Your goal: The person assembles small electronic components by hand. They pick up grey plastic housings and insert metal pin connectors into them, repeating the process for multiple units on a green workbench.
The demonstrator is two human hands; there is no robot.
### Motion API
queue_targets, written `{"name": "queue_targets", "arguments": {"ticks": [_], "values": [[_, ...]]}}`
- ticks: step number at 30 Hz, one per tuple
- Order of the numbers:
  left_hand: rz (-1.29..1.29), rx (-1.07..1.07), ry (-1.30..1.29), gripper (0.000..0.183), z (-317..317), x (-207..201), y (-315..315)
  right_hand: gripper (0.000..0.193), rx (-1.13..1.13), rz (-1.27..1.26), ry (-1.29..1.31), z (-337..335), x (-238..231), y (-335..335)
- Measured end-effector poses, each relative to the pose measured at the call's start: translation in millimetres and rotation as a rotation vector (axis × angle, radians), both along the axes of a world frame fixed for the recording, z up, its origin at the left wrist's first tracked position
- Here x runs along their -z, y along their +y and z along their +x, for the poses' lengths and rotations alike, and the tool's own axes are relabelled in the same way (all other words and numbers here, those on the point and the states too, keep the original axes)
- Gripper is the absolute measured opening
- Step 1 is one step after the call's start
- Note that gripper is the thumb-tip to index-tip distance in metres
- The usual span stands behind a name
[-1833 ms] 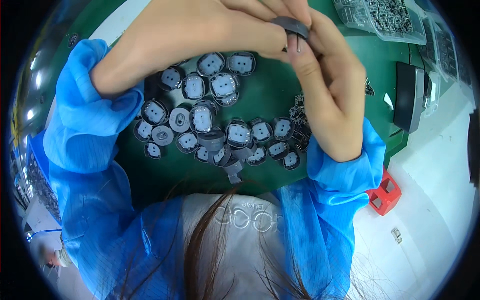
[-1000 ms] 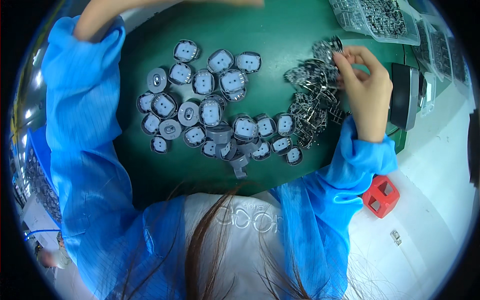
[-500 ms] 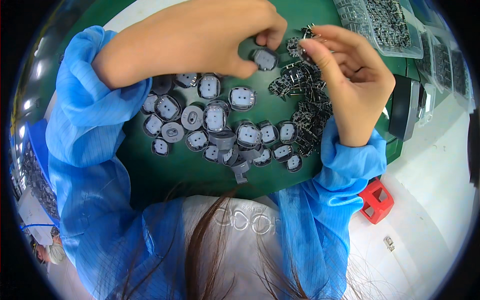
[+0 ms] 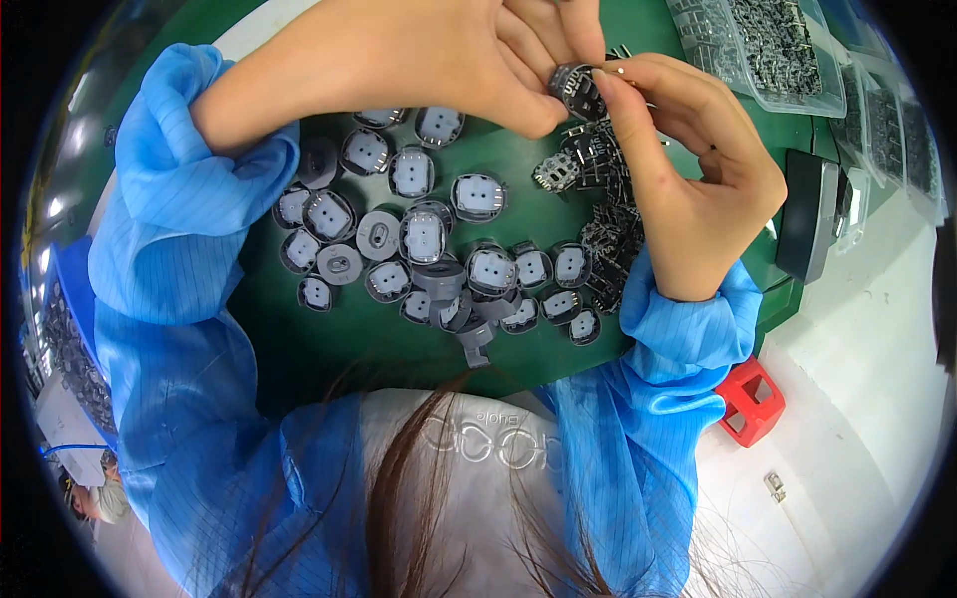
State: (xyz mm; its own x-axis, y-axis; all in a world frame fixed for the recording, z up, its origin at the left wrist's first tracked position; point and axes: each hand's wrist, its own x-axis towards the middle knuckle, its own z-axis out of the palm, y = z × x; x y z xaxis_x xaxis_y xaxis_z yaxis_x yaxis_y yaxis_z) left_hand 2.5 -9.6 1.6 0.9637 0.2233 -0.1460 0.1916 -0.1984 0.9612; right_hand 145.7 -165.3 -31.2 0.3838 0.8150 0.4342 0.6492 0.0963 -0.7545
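Note:
At the top middle, my left hand (image 4: 478, 65) is closed around a small round grey housing (image 4: 560, 80), held between thumb and fingers. Inside or against its opening lies a dark circuit board (image 4: 586, 98), gripped at its edge by the thumb and forefinger of my right hand (image 4: 703, 149). Whether the board is seated in the housing I cannot tell. Below the hands, several grey housings with pale inner faces (image 4: 478, 196) lie spread over the green work mat (image 4: 299, 364). Under and beside my right hand is a heap of black circuit boards with metal pins (image 4: 610, 244).
Clear plastic trays (image 4: 773, 50) of small metal-pinned parts stand at the far right. A dark grey box-like object (image 4: 805, 214) sits at the mat's right edge. A red plastic piece (image 4: 750, 401) lies lower right; a blue bin (image 4: 75, 299) of dark parts is at far left.
The housing in my left hand has moved right and up to meet the circuit board in my right hand. More loose housings show where my left hand was.

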Motion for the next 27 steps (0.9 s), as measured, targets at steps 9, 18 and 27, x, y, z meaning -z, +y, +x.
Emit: {"name": "queue_targets", "arguments": {"ticks": [9, 18, 27], "values": [[-0.149, -0.077, 0.133, 0.022, 10.6, 1.9, 1.2, 0.018, 0.070, 0.076, -0.412, -7.4, 0.7, 1.6], [-0.082, -0.133, -0.059, 0.023, -1.4, 2.6, 0.3, 0.030, -0.201, -0.223, 0.391, -7.0, -2.8, 2.6], [0.049, -0.092, -0.215, 0.022, 11.5, 8.8, 25.4, 0.020, 0.082, -0.103, 0.072, 7.8, -1.4, 3.1]]}}
